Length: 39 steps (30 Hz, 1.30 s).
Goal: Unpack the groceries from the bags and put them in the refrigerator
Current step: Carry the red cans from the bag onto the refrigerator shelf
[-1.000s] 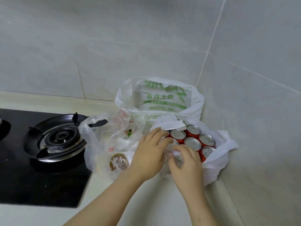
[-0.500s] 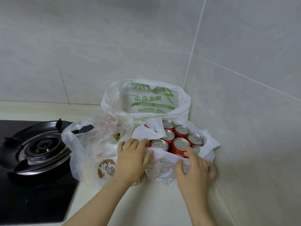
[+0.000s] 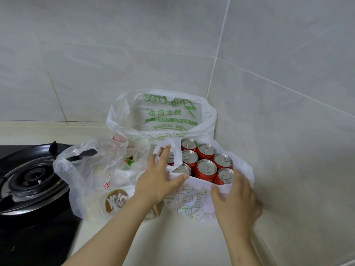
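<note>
Red drink cans with silver tops (image 3: 206, 167) stand packed in a white green-printed plastic bag (image 3: 188, 200) in the tabletop (image 3: 172, 242) corner. Seven tops show plainly and an eighth is half hidden. The left hand (image 3: 155, 181) lays nearly straight fingers on the bag's rim, and the right hand (image 3: 236, 198) curls its fingers round the right edge.

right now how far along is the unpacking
Barely started. Done: the white bag stands open, red cans exposed. In hand: the left hand presses its rim, the right hand grips its side. Left: all cans still inside, the clear bag still packed, the green-printed bag behind; no refrigerator in view.
</note>
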Each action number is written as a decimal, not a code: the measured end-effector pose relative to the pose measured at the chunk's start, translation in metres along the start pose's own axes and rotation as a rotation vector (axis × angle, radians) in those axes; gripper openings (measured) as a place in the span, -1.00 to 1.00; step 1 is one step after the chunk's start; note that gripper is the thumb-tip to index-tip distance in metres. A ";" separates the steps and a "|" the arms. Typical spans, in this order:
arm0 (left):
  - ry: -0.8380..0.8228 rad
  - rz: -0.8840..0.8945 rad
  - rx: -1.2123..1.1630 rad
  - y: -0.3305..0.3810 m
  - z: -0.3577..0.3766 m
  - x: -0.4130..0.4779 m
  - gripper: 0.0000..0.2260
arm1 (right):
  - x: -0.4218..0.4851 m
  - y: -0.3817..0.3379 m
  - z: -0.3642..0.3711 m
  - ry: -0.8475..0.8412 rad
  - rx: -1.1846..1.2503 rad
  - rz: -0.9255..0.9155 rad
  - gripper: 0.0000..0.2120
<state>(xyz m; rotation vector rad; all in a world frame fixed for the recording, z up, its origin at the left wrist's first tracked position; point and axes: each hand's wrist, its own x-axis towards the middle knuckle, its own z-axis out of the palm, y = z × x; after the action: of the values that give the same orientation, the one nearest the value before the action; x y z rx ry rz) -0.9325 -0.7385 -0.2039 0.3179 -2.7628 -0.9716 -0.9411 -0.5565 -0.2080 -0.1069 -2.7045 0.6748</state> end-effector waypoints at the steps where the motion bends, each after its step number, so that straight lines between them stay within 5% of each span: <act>1: -0.038 0.016 0.011 -0.001 0.001 0.001 -0.12 | 0.000 0.003 0.001 -0.019 0.024 0.019 -0.33; 6: -0.076 -0.054 0.078 -0.011 0.001 0.003 0.07 | -0.005 0.011 0.010 -0.112 0.159 0.105 -0.23; 13: -0.060 -0.017 0.369 -0.022 0.011 -0.001 0.07 | -0.010 0.025 0.031 -0.269 0.093 0.200 -0.27; 18: -0.212 -0.080 -0.095 -0.017 -0.008 0.005 -0.10 | -0.004 0.032 0.035 -0.271 0.115 0.226 -0.44; 24: 0.210 0.070 -0.062 -0.006 -0.020 0.013 -0.62 | 0.002 0.020 0.026 -0.024 0.272 0.208 -0.45; 30: 0.359 0.116 -0.127 0.006 -0.027 0.031 -0.95 | 0.011 0.012 0.023 0.159 0.514 0.140 -0.62; 35: 0.486 -0.251 -0.489 0.011 -0.027 0.052 -0.96 | 0.010 0.004 0.024 0.147 0.617 0.145 -0.33; 39: 0.295 -0.251 -0.296 0.013 -0.018 0.067 -0.80 | 0.010 0.005 0.027 0.109 0.567 0.153 -0.28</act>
<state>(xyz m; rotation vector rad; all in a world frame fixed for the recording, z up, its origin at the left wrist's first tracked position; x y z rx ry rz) -0.9934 -0.7571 -0.1741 0.7068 -2.3131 -1.2585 -0.9605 -0.5629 -0.2294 -0.2000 -2.3154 1.4047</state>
